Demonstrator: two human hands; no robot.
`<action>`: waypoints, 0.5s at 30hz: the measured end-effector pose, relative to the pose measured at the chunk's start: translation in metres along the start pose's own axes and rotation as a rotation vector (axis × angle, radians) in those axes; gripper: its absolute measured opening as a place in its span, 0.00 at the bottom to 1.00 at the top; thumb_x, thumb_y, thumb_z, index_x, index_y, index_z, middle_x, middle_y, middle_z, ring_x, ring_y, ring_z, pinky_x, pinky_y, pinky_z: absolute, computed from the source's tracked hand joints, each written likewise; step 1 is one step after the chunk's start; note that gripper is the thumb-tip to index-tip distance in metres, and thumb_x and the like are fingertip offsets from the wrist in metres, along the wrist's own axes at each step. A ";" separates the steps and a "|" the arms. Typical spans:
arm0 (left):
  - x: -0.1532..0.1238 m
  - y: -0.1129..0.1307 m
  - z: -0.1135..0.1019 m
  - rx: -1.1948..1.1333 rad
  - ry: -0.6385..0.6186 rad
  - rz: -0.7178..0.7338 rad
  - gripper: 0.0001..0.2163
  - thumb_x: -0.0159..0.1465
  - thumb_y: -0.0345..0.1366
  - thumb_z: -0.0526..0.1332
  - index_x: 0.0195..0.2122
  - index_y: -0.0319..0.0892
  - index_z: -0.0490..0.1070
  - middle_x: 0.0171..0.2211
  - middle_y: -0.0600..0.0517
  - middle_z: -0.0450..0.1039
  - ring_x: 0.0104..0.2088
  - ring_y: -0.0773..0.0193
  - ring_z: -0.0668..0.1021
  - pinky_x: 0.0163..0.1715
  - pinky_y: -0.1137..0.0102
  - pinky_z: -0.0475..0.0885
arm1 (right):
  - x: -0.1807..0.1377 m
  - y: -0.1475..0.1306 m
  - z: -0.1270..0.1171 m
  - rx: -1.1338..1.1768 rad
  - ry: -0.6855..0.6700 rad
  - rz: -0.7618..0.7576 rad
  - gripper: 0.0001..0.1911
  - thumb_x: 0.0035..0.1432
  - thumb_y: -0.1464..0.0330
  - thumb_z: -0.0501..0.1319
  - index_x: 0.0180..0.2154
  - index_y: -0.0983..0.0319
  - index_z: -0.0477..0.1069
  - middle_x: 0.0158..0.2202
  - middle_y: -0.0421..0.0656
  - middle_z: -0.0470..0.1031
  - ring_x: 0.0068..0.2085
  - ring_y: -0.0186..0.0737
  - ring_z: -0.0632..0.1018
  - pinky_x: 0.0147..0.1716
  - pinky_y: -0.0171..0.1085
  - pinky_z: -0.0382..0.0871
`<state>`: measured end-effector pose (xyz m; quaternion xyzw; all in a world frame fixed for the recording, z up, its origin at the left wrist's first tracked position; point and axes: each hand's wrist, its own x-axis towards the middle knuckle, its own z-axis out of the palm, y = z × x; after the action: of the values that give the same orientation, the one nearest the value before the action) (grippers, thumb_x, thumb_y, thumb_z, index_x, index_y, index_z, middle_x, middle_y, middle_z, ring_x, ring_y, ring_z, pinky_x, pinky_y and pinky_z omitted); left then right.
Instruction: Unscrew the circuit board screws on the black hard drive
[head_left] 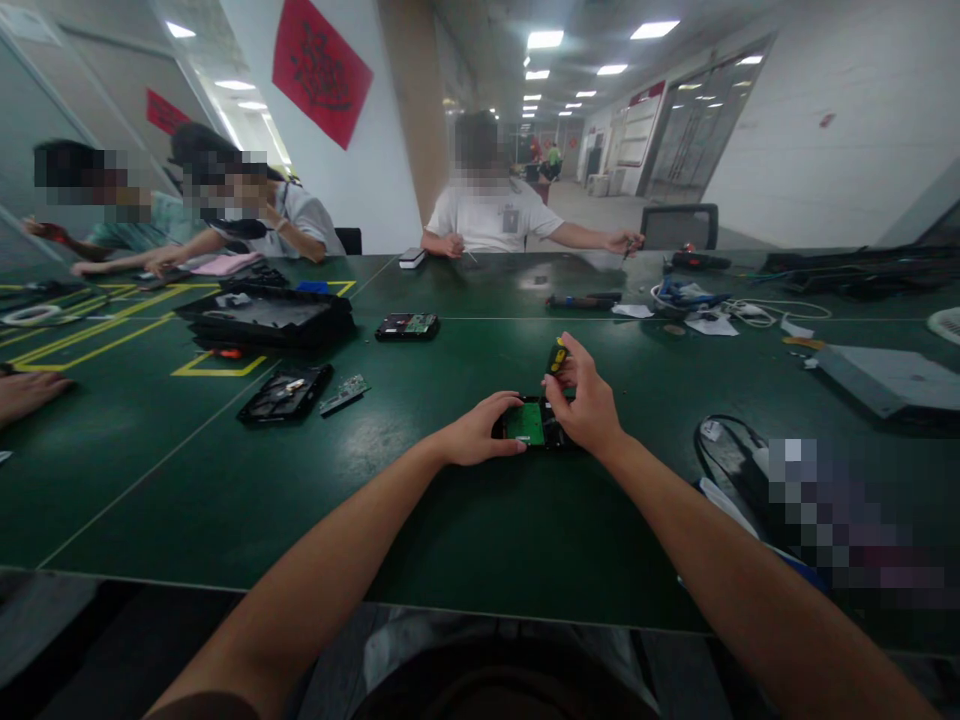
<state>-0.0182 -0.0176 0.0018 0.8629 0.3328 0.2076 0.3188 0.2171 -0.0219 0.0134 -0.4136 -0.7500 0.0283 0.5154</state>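
Note:
A hard drive [529, 424] with a green circuit board facing up lies on the table in front of me. My left hand [474, 432] grips its left end, thumb along the near edge and fingers over the far one. In my right hand [589, 405] is a screwdriver [556, 357] with a yellow and black handle, held upright between thumb and fingers. It points down at the right part of the drive; the tip is too small to make out, so contact cannot be told.
Left on the green table [420, 520] are an open black casing [285, 392], a loose circuit board [345, 395], another drive [407, 326] and a black tray [270, 315]. Rightward lie cables [750, 312] and a grey metal box [885, 380]. Several people sit around the table.

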 end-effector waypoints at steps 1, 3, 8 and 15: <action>0.000 0.000 0.000 -0.001 0.001 -0.002 0.37 0.60 0.50 0.69 0.66 0.42 0.59 0.70 0.40 0.55 0.68 0.47 0.63 0.69 0.53 0.58 | 0.000 0.000 0.000 -0.008 0.007 -0.004 0.37 0.66 0.63 0.60 0.71 0.49 0.48 0.56 0.48 0.75 0.40 0.48 0.83 0.44 0.54 0.82; 0.000 0.001 0.000 -0.006 0.001 -0.005 0.37 0.60 0.50 0.69 0.67 0.43 0.59 0.69 0.40 0.55 0.68 0.47 0.63 0.69 0.53 0.58 | 0.000 0.000 0.000 -0.019 0.013 -0.008 0.37 0.66 0.63 0.60 0.71 0.49 0.49 0.52 0.47 0.77 0.39 0.47 0.82 0.42 0.53 0.82; -0.002 0.005 -0.002 -0.021 -0.007 -0.020 0.37 0.60 0.49 0.69 0.67 0.44 0.59 0.70 0.41 0.56 0.68 0.46 0.64 0.68 0.51 0.60 | 0.000 -0.002 -0.001 -0.020 -0.006 -0.012 0.37 0.66 0.64 0.59 0.72 0.49 0.48 0.53 0.47 0.77 0.41 0.48 0.82 0.44 0.54 0.82; -0.002 0.005 -0.001 -0.014 0.001 -0.004 0.37 0.60 0.49 0.69 0.67 0.44 0.59 0.69 0.40 0.56 0.68 0.46 0.64 0.68 0.52 0.60 | 0.000 0.001 0.000 -0.008 -0.021 -0.010 0.38 0.67 0.65 0.59 0.72 0.49 0.46 0.57 0.48 0.75 0.44 0.48 0.82 0.46 0.53 0.81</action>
<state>-0.0179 -0.0215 0.0060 0.8599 0.3334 0.2095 0.3249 0.2176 -0.0216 0.0130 -0.4114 -0.7577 0.0273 0.5059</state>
